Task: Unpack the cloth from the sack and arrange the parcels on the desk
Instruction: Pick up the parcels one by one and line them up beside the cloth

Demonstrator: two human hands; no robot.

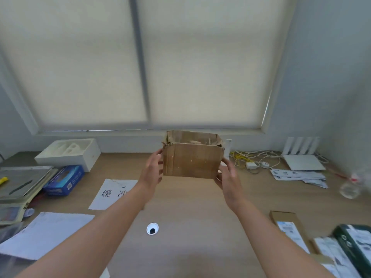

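We held the open cardboard box [192, 161] above the middle of the desk [190, 207], toward its far edge, our left hand [152, 169] and right hand [226, 175] gripping opposite sides, fingers [226, 162] curled round it.

One open brown cardboard box [191, 161] is mid-frame, gripped by two hands: one left hand [152, 169] and one right hand [228, 177]. Behind the box hang two roller blinds [80, 63]. Left of the box are one white foam tray [68, 153], one blue carton [64, 180] and one printed paper sheet [114, 192]. Right of the box is one white router [303, 160] with four antennas [301, 145]. Nearer than the box are one round cable hole [152, 228], one flat brown parcel [287, 223] and one dark green box [355, 243].
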